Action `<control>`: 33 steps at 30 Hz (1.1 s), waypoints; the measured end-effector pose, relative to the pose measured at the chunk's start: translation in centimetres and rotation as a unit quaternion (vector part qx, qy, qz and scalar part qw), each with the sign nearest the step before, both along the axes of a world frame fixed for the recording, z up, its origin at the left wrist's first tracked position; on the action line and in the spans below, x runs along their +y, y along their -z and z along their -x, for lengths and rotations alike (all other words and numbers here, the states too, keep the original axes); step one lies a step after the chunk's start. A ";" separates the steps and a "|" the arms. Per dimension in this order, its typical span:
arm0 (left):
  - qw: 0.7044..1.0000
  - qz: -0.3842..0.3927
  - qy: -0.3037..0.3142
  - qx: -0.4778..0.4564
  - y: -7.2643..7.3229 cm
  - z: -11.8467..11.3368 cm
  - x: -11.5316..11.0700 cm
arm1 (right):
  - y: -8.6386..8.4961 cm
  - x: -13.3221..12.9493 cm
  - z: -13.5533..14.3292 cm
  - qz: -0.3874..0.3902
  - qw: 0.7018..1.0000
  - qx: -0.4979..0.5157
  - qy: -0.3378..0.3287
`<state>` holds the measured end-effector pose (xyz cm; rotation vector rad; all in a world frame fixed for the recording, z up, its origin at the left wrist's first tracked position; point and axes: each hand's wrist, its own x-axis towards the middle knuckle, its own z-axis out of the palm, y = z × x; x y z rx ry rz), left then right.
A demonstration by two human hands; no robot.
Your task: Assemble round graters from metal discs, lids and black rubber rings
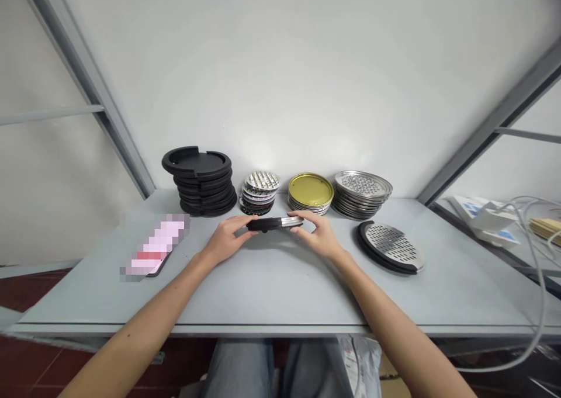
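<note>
Between my two hands is a round disc with a black rim and a silver metal part [272,223], seen nearly edge-on above the table. My left hand [230,236] pinches its black side, thumb below and fingers above. On the silver side, my right hand [318,233] grips it the same way. The disc's broad faces are hidden from me. Over to the right lies a similar round grater [392,247], a slotted metal plate set in a black holder, with another black edge showing beneath it.
Along the wall stand stacks of black round holders [204,179], spiked grater discs [259,193], gold-coloured round plates [310,190] and slotted metal discs [363,190]. A phone [158,246] lies at left on the grey table [272,293]. White cables [537,269] hang at right.
</note>
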<state>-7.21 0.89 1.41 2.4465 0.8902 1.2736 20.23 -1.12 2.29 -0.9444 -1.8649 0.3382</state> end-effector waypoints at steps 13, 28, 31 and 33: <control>0.999 -0.036 0.032 0.005 0.4 -0.1 -0.3 | -0.6 -1.3 1.5 -0.078 0.991 -0.099 -0.035; 0.980 0.127 -0.010 -0.153 1.2 -0.7 0.4 | -1.0 -0.8 0.6 0.073 0.997 -0.001 -0.015; 0.964 0.167 -0.038 -0.201 1.8 -0.8 0.9 | -0.7 -0.6 0.5 0.056 0.998 0.014 -0.006; 0.959 0.183 -0.040 -0.212 1.8 -0.8 1.1 | -0.6 -0.5 0.5 0.043 0.999 0.023 -0.006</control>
